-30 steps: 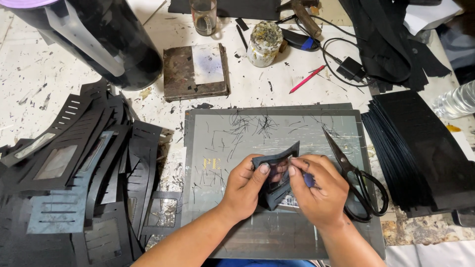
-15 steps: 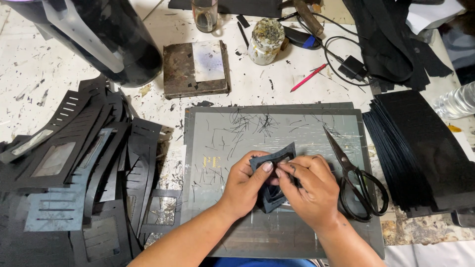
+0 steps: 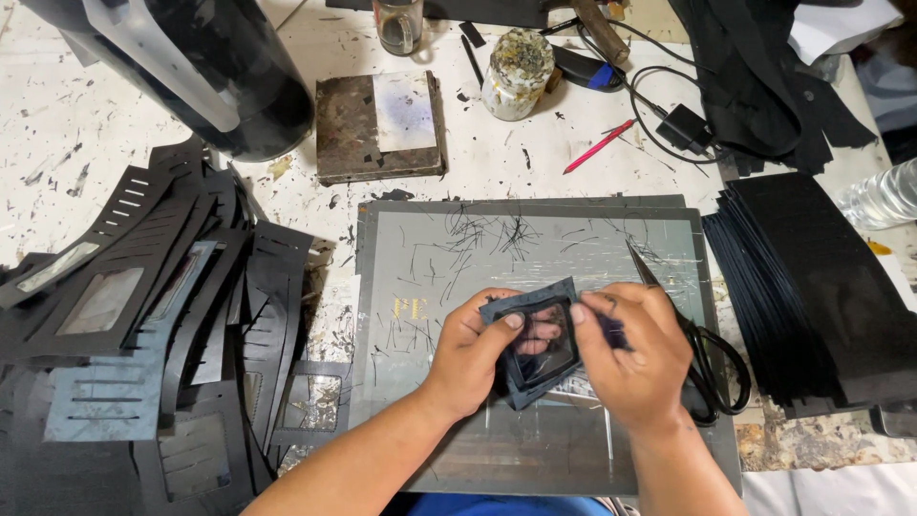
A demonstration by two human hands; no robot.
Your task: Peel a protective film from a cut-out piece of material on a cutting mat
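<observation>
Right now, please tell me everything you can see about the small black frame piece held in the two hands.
The frame piece is a small, thin, dark rectangle with a clear window in its middle, through which fingers show. It looks like flexible leather or similar sheet, and it seems to be more than one layer. It is held tilted, lifted above the grey cutting mat. The left hand grips its left edge, thumb on top; the right hand pinches its right edge. Nothing else touches it.

Both forearms bare, no sleeves/gloves/rings; blue clothing at bottom edge.
</observation>
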